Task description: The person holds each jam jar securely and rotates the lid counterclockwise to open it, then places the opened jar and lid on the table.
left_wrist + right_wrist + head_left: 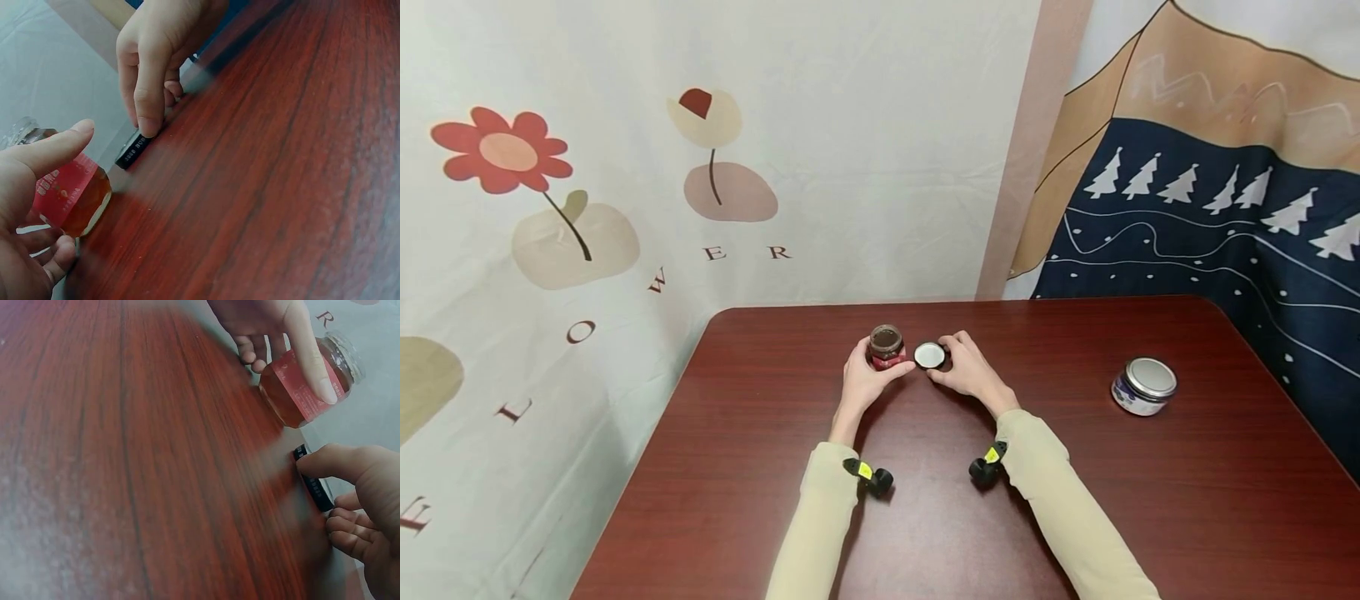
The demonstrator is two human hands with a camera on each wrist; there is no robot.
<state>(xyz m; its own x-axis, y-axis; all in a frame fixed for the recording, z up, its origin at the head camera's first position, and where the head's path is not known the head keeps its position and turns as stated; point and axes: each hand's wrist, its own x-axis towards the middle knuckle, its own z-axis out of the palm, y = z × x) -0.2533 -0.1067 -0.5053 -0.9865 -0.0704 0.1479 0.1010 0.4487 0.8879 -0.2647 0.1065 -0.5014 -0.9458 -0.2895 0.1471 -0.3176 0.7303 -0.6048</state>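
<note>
One upright, red-labelled glass jar (887, 348), gripped by the left hand (865, 380) at centre frame; just right of it, the right hand (970, 369) pinches a round, black, white-lined lid (930, 356)

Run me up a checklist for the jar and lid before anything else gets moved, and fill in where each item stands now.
1. Left grip secure on the red-labelled jar: ok, thumb and fingers hold it from both sides.
2. Red-labelled jar upright and uncovered: ok.
3. Right grip on the lid: ok, it pinches the rim.
4. Lid facing down, should it be going back on: not ok, its white underside faces up.
5. Lid lifted off the table: cannot tell, contact beneath it is unclear.
6. Silver-lidded jar out of the way: ok, it stands well off to the right.
</note>
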